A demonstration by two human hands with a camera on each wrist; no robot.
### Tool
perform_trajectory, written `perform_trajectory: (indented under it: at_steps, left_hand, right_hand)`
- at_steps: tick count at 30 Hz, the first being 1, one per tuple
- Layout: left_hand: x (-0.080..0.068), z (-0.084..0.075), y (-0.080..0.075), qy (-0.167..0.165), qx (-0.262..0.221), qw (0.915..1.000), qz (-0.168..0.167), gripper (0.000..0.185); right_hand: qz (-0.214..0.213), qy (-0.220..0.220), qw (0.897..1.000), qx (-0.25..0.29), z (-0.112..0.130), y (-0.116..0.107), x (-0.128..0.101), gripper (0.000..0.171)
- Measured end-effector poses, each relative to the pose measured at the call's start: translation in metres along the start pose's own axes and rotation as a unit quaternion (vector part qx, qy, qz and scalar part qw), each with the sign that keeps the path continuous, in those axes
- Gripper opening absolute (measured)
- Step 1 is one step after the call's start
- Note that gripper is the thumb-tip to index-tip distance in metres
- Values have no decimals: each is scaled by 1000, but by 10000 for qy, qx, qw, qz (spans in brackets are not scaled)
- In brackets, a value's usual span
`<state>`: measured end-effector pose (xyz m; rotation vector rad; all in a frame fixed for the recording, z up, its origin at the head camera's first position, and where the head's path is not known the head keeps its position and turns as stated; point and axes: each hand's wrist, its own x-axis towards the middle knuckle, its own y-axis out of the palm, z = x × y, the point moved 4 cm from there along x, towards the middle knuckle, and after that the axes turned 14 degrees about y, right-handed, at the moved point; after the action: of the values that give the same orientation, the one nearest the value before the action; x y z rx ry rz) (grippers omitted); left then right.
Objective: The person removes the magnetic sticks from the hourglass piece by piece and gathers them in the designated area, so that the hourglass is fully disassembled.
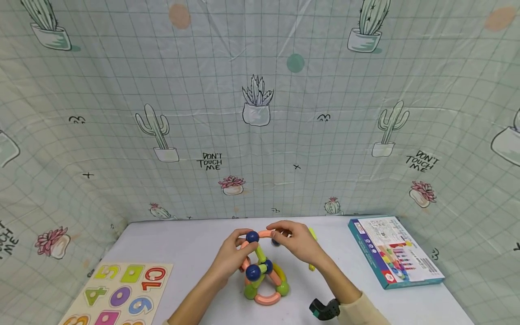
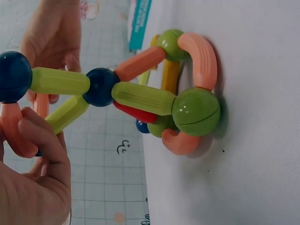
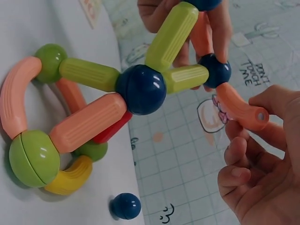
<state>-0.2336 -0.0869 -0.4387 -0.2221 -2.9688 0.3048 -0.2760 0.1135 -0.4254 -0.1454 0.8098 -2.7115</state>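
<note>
I find the model (image 1: pixel 264 280) mid-table, base built, top unfinished. Left hand (image 1: pixel 233 253) pinches its top ball (image 1: pixel 252 236); right hand (image 1: pixel 298 241) pinches the curved rod's (image 1: pixel 266 234) free end.

A pale green gridded cloth (image 1: pixel 260 90) printed with potted cacti, pink succulents and the words "DON'T TOUCH ME" hangs as the backdrop, wrapping round the sides from 9 o'clock through 12 to 3 o'clock. Below it lies a plain white surface (image 1: pixel 191 243), evenly and softly lit. The cloth is creased, and it meets the far edge of the surface at 12 o'clock.
</note>
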Motion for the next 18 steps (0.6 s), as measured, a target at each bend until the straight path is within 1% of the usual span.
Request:
perform_trajectory:
  at_steps: [2,5,9,14,18]
  left_hand:
    - [-1,0,-1,56,-14,10000,3,53]
    - [-1,0,-1,95,-22,10000,-6,52]
    - [-2,0,1,73,-144,9999,31,52]
    - [-1,-1,2,155,-172,9997,61,53]
    - [1,-2,3,280,-92,9996,38,49]
  right_hand:
    - [-45,-16,10000,-52,1,-1,-1,25]
    - [40,-40,10000,-36,2,-2,-4,27]
    - [398,41,9992,79,2,-1,-8,32]
    - [918,108,9951,346,3,5,-13,33]
    - [1032,139,9930,555,3,11,-12,30]
